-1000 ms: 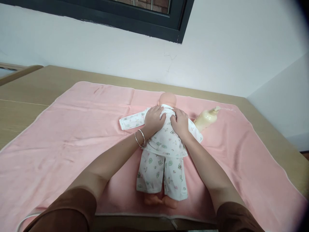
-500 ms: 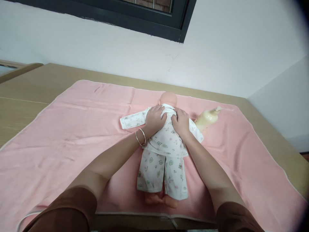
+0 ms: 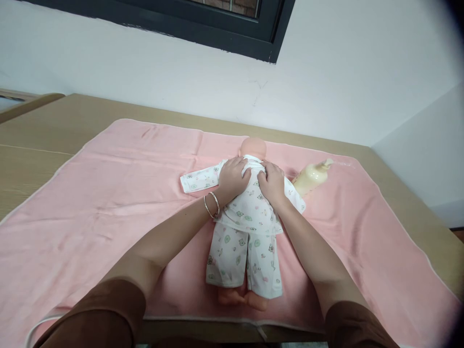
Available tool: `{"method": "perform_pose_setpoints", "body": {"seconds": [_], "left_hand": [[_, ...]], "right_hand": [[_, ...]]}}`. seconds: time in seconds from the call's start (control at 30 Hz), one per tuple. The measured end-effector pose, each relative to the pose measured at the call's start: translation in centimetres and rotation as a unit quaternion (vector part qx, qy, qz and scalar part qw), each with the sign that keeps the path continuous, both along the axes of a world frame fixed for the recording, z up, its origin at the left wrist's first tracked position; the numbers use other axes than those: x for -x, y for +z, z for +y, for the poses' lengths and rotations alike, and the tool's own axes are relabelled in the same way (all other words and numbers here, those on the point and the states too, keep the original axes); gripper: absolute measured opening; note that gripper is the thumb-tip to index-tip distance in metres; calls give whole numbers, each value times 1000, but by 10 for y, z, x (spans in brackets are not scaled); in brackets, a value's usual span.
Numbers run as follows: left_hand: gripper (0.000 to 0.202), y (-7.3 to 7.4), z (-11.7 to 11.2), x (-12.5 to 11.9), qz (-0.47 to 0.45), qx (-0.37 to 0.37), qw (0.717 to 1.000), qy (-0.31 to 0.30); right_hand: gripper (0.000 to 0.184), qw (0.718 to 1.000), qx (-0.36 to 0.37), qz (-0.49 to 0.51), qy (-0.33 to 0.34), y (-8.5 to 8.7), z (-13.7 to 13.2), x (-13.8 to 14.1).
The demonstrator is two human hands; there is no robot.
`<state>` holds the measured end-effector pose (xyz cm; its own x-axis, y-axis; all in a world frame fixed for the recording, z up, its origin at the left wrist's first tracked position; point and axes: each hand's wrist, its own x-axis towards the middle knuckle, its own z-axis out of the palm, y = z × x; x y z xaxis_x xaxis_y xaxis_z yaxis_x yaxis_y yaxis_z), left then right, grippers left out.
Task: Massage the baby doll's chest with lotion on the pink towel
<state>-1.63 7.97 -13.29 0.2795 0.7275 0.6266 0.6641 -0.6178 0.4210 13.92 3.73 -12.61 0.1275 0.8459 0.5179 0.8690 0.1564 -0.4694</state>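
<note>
A baby doll in a white printed top and matching trousers lies stretched out, its bald head away from me and no face showing. My left hand rests on the left side of its upper body, fingers flat and thumb apart. Opposite it, my right hand lies on the right side near the collar, also with fingers laid out and thumb apart. Between the two thumbs a strip of the top is visible. One sleeve stretches out to the left. The doll's bare feet poke out of the trouser legs.
Beneath the doll a pink blanket covers much of the wooden table. Close to the doll's right sleeve lies a pale yellow pump bottle on its side. Behind the table stands a white wall with a dark window frame.
</note>
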Motion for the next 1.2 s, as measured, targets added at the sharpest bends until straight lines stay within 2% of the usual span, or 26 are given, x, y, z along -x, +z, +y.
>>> {"method": "perform_pose_setpoints", "body": {"seconds": [0.7,1.03,1.1,1.2], "left_hand": [[37,3,0,1,19,19,1000,0],[41,1,3,-1,45,54,997,16],[41,1,5,0,53,44,998,6],[38,3,5,2,69,-1,997,-45]], "right_hand": [[36,1000,11,-7,0,3,-2,1],[52,994,67,-82,33,5,5,-5],[53,993,56,-93,49,4,5,-7],[50,994,11,-96,54,3,2,-4]]}}
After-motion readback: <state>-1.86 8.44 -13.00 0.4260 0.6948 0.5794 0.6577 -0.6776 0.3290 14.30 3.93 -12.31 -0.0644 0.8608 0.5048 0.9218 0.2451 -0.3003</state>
